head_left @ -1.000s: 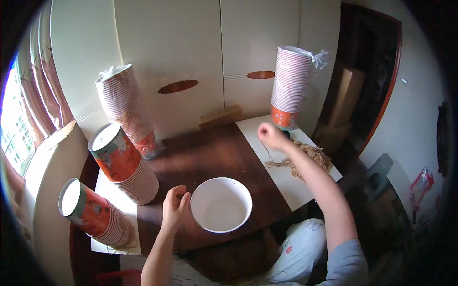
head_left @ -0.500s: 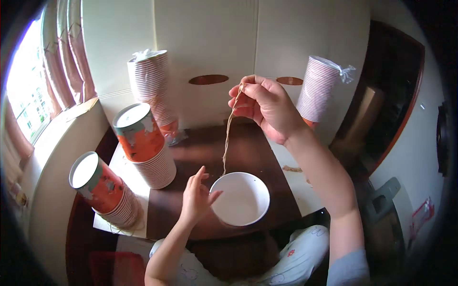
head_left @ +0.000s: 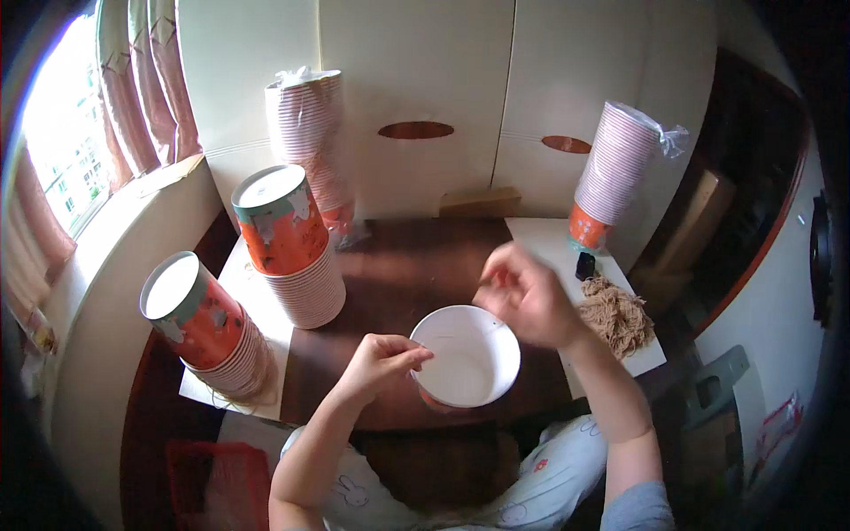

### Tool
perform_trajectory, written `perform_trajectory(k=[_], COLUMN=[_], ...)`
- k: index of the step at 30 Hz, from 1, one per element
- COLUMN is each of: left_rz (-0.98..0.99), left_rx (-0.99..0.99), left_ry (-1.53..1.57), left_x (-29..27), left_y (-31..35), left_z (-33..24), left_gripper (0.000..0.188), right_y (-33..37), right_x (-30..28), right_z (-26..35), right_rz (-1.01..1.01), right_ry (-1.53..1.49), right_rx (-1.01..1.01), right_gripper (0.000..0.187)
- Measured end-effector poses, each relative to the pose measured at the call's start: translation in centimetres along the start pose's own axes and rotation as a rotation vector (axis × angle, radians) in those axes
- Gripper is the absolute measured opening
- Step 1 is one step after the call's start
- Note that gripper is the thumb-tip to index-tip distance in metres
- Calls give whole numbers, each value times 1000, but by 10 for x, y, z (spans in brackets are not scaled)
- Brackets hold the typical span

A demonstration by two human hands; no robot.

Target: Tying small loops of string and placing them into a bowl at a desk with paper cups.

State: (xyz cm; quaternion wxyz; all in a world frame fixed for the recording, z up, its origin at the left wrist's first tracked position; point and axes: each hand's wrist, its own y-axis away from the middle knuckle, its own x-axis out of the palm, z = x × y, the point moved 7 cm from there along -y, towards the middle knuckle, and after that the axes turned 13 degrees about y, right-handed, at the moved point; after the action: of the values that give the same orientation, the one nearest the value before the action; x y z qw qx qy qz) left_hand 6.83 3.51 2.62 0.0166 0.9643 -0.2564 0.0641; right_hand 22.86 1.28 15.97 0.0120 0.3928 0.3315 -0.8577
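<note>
A white-lined paper bucket (head_left: 474, 367) stands on the dark table in front of me, its round mouth facing up. At the left side of its rim, my left hand (head_left: 382, 365) pinches thumb and forefinger together; what lies between them is too small to make out. Over the right far part of the rim hovers my right hand (head_left: 529, 299), fingers curled and smeared by motion, so its grip cannot be read. The twine strand seen earlier does not show clearly now. A heap of tan twine (head_left: 617, 320) lies on the white board behind my right forearm.
Stacks of orange-and-white paper buckets stand left, near (head_left: 217, 332) and farther (head_left: 288, 239). Plastic-wrapped stacks stand at back left (head_left: 305, 124) and back right (head_left: 613, 168). A small black object (head_left: 585, 265) sits beside the twine. A cardboard box (head_left: 479, 203) is behind the table.
My right hand has dropped from high above the table to the bucket's rim; the hanging twine strand is no longer distinct. My left hand's spread fingers have closed into a pinch. The view has shifted.
</note>
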Motion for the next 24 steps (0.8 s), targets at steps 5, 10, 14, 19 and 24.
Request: perform_trajectory(k=[5, 10, 14, 19, 24], left_rz=[119, 24, -34, 9, 13], left_rx=[115, 292, 274, 294, 242], left_ry=[-180, -439, -600, -665, -665], left_x=[16, 22, 20, 18, 17], left_y=[1, 6, 3, 3, 5], left_z=[16, -9, -9, -7, -9], left_gripper=[17, 16, 16, 13, 13], right_y=[40, 63, 75, 60, 61], right_x=[75, 127, 148, 126, 125], right_z=[-1, -41, -65, -59, -60], right_rz=[418, 700, 714, 656, 607], right_ry=[-67, -306, -640, -268, -207], right_rx=[-80, 242, 443, 297, 249], right_gripper=[40, 31, 27, 17, 14])
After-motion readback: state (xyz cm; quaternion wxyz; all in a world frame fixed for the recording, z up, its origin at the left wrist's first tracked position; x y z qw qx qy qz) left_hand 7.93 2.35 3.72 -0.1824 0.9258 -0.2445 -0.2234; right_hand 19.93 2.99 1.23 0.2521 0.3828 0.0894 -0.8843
